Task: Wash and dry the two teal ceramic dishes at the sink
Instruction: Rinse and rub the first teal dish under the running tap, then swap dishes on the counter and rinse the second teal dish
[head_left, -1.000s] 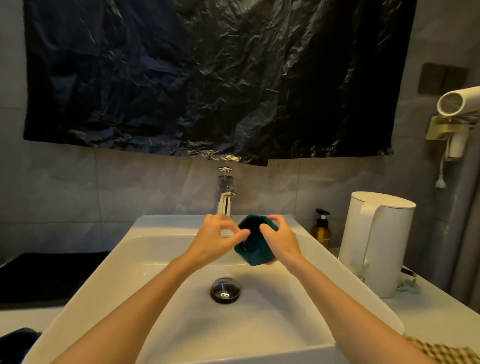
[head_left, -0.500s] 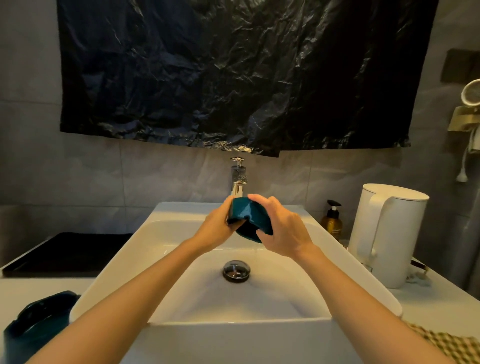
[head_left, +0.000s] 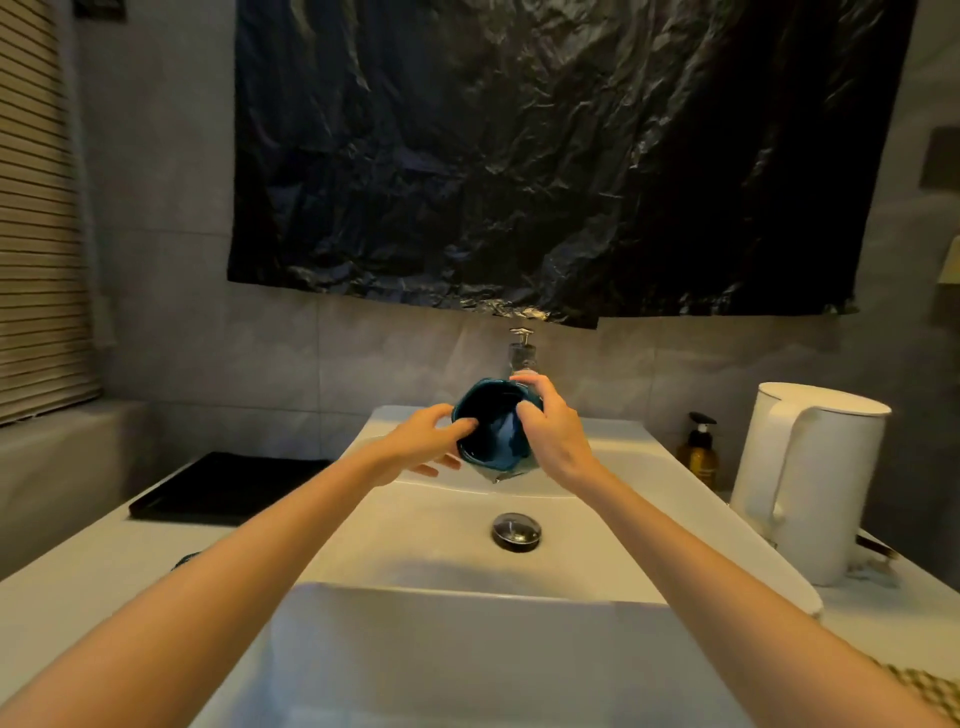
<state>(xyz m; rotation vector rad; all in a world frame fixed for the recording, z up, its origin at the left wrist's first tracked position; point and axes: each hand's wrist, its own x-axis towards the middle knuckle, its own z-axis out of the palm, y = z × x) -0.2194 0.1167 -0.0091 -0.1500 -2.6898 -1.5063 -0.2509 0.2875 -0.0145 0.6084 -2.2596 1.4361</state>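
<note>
Teal dish (head_left: 488, 426) hangs above the far end of the white sink (head_left: 597, 519), just in front of the tap (head_left: 522, 353), tipped with its mouth facing near and water dribbling off its lower lip. The right hand (head_left: 556, 441) grips the right rim, fingers curled close together. The left hand (head_left: 415, 447) has its fingers spread, one over the left rim, the others beneath
</note>
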